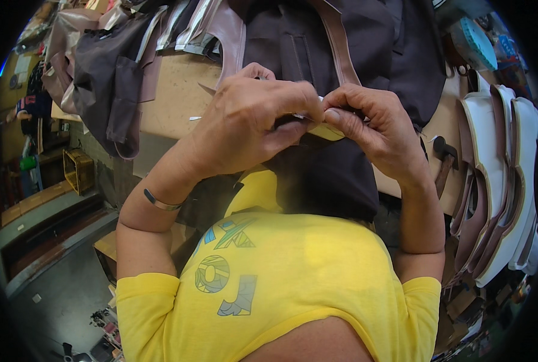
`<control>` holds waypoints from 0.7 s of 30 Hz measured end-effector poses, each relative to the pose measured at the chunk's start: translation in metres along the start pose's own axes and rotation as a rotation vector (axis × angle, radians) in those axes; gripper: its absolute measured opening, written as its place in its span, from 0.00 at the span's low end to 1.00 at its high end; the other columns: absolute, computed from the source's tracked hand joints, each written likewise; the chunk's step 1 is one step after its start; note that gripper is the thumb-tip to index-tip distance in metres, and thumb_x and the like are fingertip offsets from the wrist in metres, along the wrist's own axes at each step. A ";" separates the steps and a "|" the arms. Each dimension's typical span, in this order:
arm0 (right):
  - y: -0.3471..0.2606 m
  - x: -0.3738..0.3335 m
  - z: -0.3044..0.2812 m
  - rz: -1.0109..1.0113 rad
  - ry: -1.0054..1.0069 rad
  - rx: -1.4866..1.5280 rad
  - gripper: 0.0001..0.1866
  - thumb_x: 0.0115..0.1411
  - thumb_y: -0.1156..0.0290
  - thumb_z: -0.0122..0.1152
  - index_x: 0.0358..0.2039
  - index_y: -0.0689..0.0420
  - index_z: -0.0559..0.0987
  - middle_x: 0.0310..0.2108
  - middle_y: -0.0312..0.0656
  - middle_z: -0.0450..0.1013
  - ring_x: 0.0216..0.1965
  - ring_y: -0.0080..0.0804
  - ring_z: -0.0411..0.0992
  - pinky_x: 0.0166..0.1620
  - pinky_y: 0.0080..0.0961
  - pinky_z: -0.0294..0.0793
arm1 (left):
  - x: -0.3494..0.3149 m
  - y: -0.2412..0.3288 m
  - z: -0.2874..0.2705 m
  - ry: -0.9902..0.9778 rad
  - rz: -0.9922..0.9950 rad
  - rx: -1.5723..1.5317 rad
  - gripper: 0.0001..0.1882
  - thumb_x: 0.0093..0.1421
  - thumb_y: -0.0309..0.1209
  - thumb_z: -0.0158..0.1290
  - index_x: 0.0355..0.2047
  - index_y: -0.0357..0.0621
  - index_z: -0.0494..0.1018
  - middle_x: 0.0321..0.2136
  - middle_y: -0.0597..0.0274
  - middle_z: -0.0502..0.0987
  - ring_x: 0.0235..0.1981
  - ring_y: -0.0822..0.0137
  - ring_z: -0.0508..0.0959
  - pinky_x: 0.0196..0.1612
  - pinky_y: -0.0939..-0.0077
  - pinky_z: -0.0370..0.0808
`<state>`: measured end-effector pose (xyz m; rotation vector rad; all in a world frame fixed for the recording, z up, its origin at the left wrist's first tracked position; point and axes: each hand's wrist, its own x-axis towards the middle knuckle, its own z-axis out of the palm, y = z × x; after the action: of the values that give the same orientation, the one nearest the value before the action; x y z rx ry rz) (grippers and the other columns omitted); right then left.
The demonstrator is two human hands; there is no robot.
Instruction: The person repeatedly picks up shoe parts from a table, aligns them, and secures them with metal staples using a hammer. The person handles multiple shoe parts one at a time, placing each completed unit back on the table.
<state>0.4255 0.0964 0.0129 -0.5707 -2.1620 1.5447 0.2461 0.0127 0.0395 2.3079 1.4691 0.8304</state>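
Note:
In front of my chest, my left hand [266, 111] and my right hand [371, 123] meet with fingertips almost touching. Both are closed in a pinch; what lies between the fingers is too small and covered to name. A small pale yellow piece [331, 132] shows just beneath the fingertips. Past my hands lies a dark brown fabric bag piece [287, 57] with a stitched slit. Mauve leather-like straps [336, 45] curve down it, one reaching behind my right hand. Dark cloth [326, 175] also hangs below my hands, over my lap.
A tan worktable [172, 90] carries more dark and mauve bag pieces [103, 84] at the left. On the right lies a hammer [444, 158], beside a stack of white-and-mauve curved panels [498, 175]. A yellow crate [78, 171] and another person [32, 111] are at the far left.

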 end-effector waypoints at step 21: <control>0.003 -0.001 0.001 -0.032 -0.063 -0.012 0.09 0.55 0.70 0.54 0.28 0.64 0.74 0.16 0.43 0.68 0.17 0.26 0.64 0.23 0.20 0.63 | -0.012 -0.006 -0.009 -0.007 0.062 -0.166 0.09 0.47 0.17 0.54 0.30 0.38 0.74 0.24 0.55 0.76 0.24 0.65 0.78 0.26 0.79 0.73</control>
<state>0.4255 0.0958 0.0097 -0.4956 -2.2178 1.5536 0.2324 0.0045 0.0400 2.2396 1.2797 0.9233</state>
